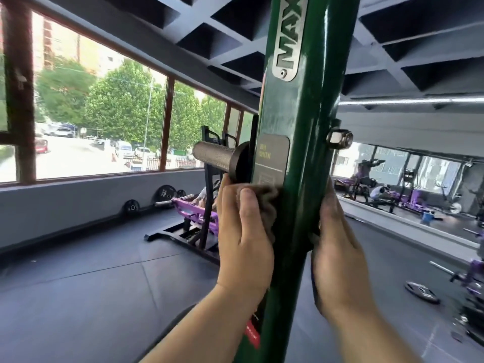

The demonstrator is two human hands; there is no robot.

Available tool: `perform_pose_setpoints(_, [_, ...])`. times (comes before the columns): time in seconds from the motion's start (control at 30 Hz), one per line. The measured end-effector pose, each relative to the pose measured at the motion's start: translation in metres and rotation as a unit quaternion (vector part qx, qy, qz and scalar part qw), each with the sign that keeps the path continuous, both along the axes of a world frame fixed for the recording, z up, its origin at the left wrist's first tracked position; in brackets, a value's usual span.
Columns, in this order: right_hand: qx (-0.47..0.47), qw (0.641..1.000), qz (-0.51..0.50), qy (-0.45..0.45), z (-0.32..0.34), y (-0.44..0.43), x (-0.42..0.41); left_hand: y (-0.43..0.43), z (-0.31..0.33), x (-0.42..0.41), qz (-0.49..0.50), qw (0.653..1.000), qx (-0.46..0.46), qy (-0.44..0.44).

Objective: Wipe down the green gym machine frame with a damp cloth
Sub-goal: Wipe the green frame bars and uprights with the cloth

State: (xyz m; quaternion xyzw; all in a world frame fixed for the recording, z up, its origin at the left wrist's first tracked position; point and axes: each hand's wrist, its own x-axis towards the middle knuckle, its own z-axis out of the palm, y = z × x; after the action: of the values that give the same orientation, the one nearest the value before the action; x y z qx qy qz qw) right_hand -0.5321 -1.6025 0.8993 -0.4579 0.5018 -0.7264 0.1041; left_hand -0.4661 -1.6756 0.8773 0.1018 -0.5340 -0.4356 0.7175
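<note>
Clamps cloth round green frame w/ L hand & R hand, both curled on it, to wipe opp. sides together.

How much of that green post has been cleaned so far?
Hard to say what's done: the green post shows streaks above the hands, perhaps from wiping. In hand: the left hand and right hand hold a dark cloth round it, over the label plate's lower edge. Left: the stretch below.
</note>
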Motion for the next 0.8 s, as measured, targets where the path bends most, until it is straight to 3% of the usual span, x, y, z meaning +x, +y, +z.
perform_pose_setpoints(0.13, [0.003, 1.0, 0.005, -0.014, -0.019, -0.004, 0.003, -0.007, -0.023, -0.009, 0.099, 0.986, -0.074, -0.115])
perform_pose_setpoints(0.27, [0.056, 0.998, -0.009, -0.034, -0.029, -0.011, 0.001, -0.006, -0.099, -0.004, 0.001, 0.981, 0.052, -0.186])
perform_pose_setpoints(0.37, [0.022, 0.998, 0.029, -0.043, -0.036, -0.015, 0.0, -0.004, -0.079, -0.003, -0.038, 0.976, 0.121, -0.175])
perform_pose_setpoints(0.5, [-0.01, 0.996, 0.078, -0.046, -0.039, -0.018, -0.002, -0.007, -0.023, -0.015, 0.056, 0.983, 0.049, -0.17])
perform_pose_setpoints(0.63, [0.004, 0.991, 0.126, -0.033, -0.037, -0.015, -0.008, 0.007, -0.099, -0.012, 0.095, 0.966, -0.021, -0.238])
perform_pose_setpoints(0.7, [-0.003, 0.989, 0.14, -0.057, -0.041, -0.013, -0.011, 0.013, -0.132, -0.004, 0.071, 0.963, 0.015, -0.259])
perform_pose_setpoints(0.8, [-0.004, 0.993, 0.117, -0.035, -0.041, -0.007, -0.007, 0.006, -0.098, -0.006, -0.018, 0.977, 0.092, -0.191])
